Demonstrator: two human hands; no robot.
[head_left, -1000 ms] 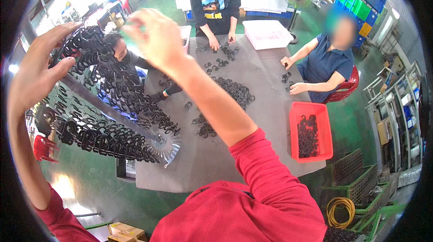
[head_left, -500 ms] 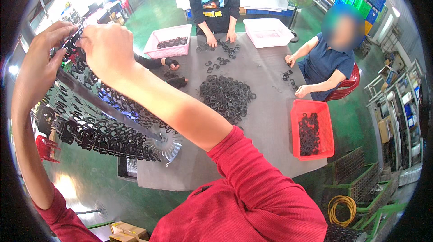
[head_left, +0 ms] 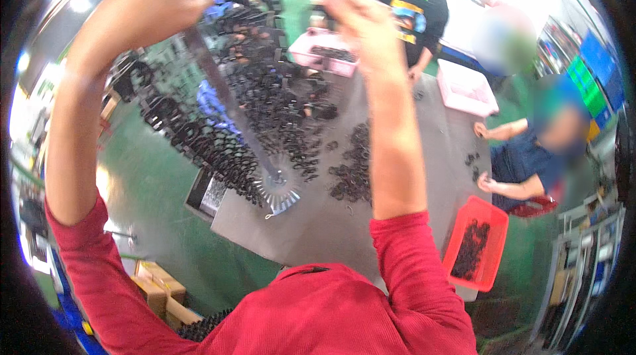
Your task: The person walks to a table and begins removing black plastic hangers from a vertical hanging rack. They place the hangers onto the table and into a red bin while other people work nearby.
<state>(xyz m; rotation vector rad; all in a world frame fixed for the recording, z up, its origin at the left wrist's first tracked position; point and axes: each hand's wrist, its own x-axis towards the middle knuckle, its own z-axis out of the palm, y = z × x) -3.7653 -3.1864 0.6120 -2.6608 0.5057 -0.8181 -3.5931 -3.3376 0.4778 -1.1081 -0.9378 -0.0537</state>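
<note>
Both my arms are raised, in red sleeves. My left hand is at the top left, beside the upper part of a rack; its fingertips are blurred at the picture's upper edge. My right hand is held up apart from it, bent at the wrist, its fingers smeared by motion. A small dark patch shows below those fingertips, too blurred to name. Between my arms, rows of black curved hook-like parts hang around a slanting dark pole. The pole ends in a ring of pale metal fins.
A grey table carries a heap of black curved parts, a red basket and two pink baskets. A co-worker in black stands at the far side; another in navy sits at right. Cardboard boxes lie lower left.
My view has turned left, so the table and co-workers sit farther right. My right hand has left the spot beside my left hand and moved right; the hands are now apart.
</note>
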